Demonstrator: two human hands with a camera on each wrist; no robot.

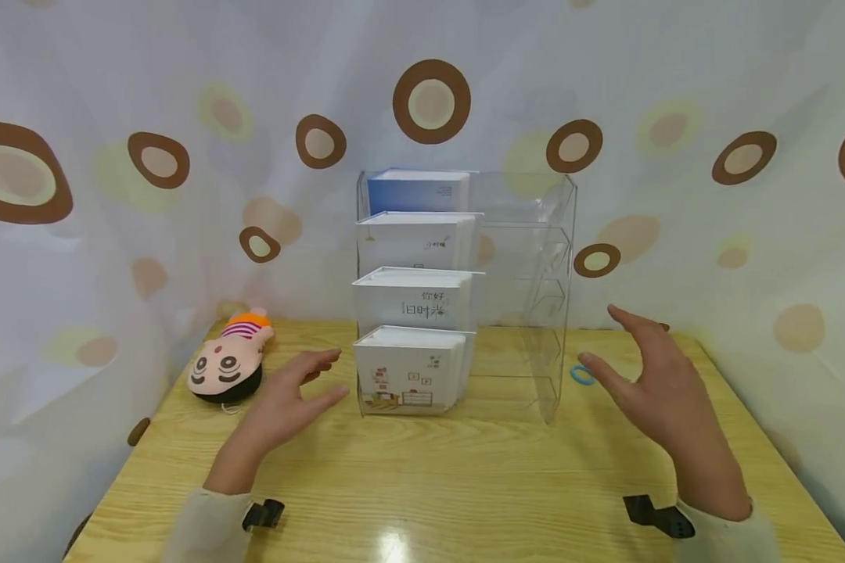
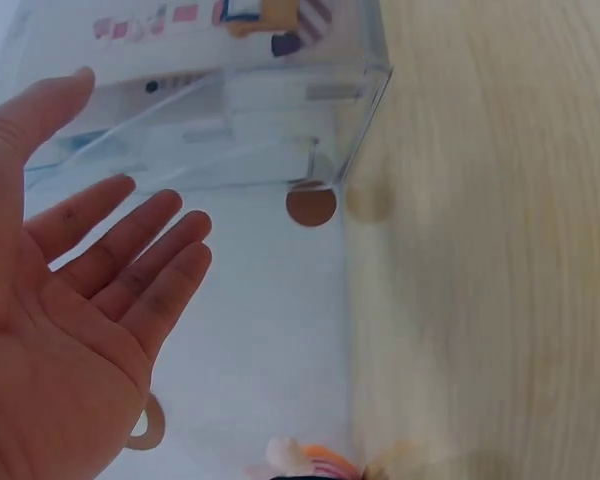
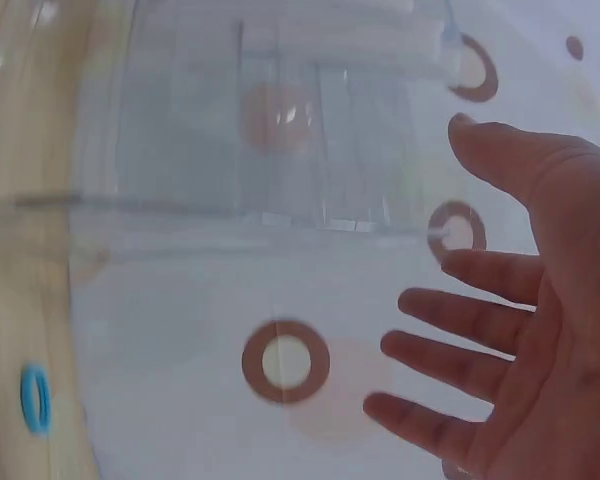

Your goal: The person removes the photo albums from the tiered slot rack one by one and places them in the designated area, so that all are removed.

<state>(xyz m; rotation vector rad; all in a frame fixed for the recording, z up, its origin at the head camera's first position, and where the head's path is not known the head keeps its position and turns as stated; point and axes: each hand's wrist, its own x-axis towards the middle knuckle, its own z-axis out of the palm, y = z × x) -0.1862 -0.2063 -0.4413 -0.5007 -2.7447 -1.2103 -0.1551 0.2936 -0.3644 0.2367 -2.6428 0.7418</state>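
A clear acrylic tiered rack (image 1: 514, 352) stands on the table in the head view. Its left half holds several small box-like notebooks, among them a white one with a room drawing (image 1: 411, 379) at the front and a blue one (image 1: 418, 193) at the top back. My left hand (image 1: 282, 403) is at the rack's left side, thumb and fingers spread, holding nothing. In the left wrist view its palm (image 2: 70, 340) faces the rack's side. On the right, my right hand (image 1: 665, 391) stands apart from the rack, fingers spread and holding nothing.
A plush doll (image 1: 228, 356) with a striped top lies at the table's back left. A blue ring (image 1: 583, 375) lies between the rack and my right hand. Behind the wooden table (image 1: 422, 477) hangs a white sheet (image 1: 507, 78) with brown circles.
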